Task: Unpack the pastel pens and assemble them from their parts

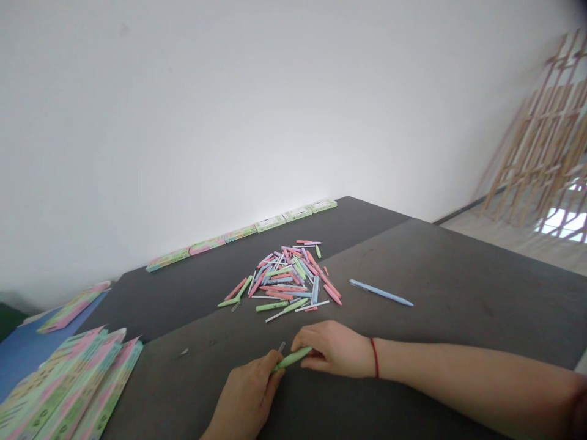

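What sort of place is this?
Probably a plain indoor workroom, though the view doesn't settle it. What points that way: a heap of pastel pen parts on a dark table, printed flat boxes lined up by the white wall, and wooden frames at the right.

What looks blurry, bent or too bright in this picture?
Head view: the rack at far right is smeared and slanted; white glare shows through it, low down; the wall is softly lit; the top right corner darkens; the green pen, in left hand and right hand, looks slightly soft.
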`<action>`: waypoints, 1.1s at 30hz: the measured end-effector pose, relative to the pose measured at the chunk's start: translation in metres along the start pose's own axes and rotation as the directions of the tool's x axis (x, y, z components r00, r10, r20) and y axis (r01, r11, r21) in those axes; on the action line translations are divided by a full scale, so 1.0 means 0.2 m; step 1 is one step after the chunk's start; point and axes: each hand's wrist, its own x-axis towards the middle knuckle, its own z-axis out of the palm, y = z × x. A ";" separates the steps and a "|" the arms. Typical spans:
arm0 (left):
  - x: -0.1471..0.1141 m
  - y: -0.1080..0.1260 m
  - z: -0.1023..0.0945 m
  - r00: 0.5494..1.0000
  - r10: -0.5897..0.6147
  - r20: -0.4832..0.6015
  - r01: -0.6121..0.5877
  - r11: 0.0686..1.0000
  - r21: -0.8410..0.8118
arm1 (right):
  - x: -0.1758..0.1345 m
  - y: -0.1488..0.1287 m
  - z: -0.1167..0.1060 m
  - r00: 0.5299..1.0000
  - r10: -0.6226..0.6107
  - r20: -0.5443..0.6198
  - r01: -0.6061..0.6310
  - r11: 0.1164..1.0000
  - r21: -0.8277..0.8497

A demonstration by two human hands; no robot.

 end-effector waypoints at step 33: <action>-0.01 0.03 -0.12 0.990 -0.097 0.101 0.087 0.991 0.101 | 0.01 0.01 0.01 0.999 -0.001 0.048 0.001 1.000 -0.009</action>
